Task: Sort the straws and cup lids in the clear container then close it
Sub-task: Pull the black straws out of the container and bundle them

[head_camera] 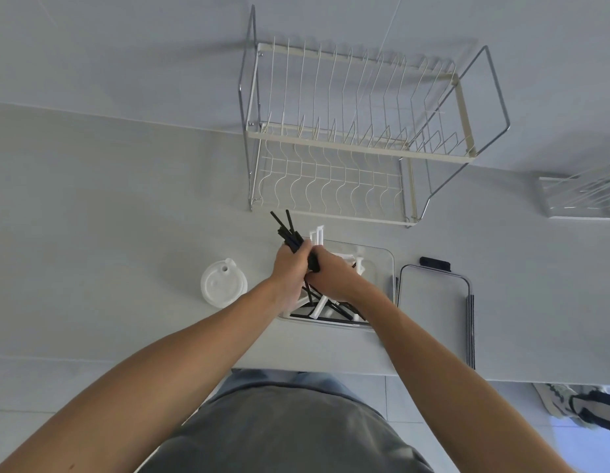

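Your left hand (291, 268) is clenched around a bundle of thin black plastic straws (287, 230), whose free ends fan out toward the back of the pale grey counter (126, 216). Your right hand (331, 278) meets it knuckle to knuckle over the clear rectangular plastic container (382, 264); it is curled, but you cannot tell what it grips. The container sits near the counter's front edge and holds loose black straws and white paper-wrapped straws (319, 307) lying crossed. A stack of white round plastic cup lids (221, 285) rests on the counter just left of your left wrist. The container's clear flat lid with a black clip (433, 302) lies just beside the container's right side. A white two-tier wire dish rack (358, 131) stands at the counter's back edge.
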